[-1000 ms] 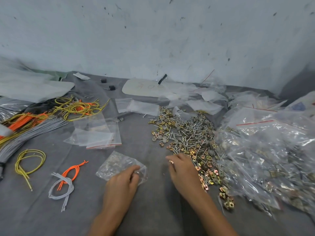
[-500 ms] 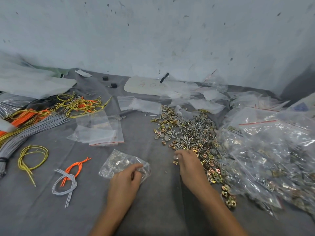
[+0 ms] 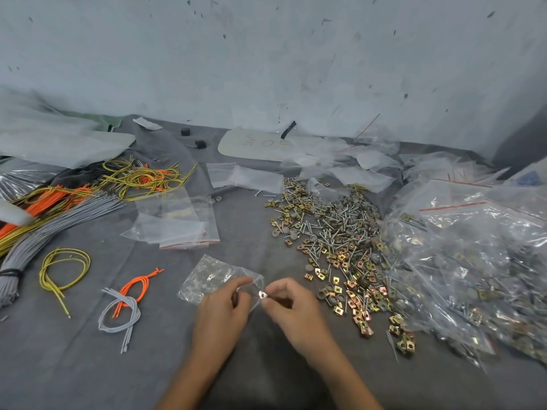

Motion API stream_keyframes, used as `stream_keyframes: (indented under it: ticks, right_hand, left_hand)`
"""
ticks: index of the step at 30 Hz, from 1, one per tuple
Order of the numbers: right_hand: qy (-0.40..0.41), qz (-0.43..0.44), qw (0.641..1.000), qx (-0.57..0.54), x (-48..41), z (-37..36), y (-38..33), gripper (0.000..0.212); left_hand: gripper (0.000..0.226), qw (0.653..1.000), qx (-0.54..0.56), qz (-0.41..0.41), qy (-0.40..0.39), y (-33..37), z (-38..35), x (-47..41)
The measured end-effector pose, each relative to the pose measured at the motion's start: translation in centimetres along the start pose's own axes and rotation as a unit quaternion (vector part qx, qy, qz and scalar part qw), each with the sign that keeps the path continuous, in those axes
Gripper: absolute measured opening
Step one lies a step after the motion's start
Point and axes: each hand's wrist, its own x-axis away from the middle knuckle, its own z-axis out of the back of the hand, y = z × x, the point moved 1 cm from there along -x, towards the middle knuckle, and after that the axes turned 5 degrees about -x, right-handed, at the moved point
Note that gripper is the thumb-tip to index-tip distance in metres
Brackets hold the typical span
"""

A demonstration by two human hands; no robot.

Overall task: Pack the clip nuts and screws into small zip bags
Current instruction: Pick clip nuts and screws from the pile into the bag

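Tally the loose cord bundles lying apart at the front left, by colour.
Yellow: 1
Orange: 1
Grey: 1
Total: 3

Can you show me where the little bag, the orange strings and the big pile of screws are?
little bag (image 3: 208, 278), head view, its crinkled middle.
orange strings (image 3: 137, 287), head view, middle of the loose bundle.
pile of screws (image 3: 334, 229), head view, its centre.
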Motion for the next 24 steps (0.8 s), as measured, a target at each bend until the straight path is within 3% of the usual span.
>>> stream_keyframes:
  ticks: [4,8,12,17,21,24]
  right_hand:
    - [-0.031,0.093,0.982,0.163,-0.2,-0.6,-0.4,0.013]
    - [0.068,0.131,0.956,0.252,-1.6,2.3,-0.6,0.005]
    - [0.101,0.08,0.903,0.41,-2.9,5.4,0.2,0.015]
    - [0.073,0.076,0.865,0.491,-3.5,5.3,-0.1,0.023]
    - [0.042,0.119,0.925,0.357,-1.8,3.1,-0.9,0.016]
    - [-0.001,0.152,0.939,0.308,-0.6,0.8,-1.2,0.011]
  left_hand:
    - [0.032,1.0,0.019,0.01,0.001,-0.3,-0.1,-0.1]
    - [0.027,1.0,0.013,0.008,0.008,-0.1,-0.2,0.0]
    - [0.027,1.0,0.016,0.006,-0.002,-0.1,-0.2,0.1]
    - [0.025,1.0,0.022,-0.001,-0.002,-0.1,-0.2,0.2]
    - [0.037,0.999,0.036,0.009,-0.016,0.0,0.0,0.2]
    - [0.043,0.999,0.03,0.009,-0.027,-0.2,0.0,0.1]
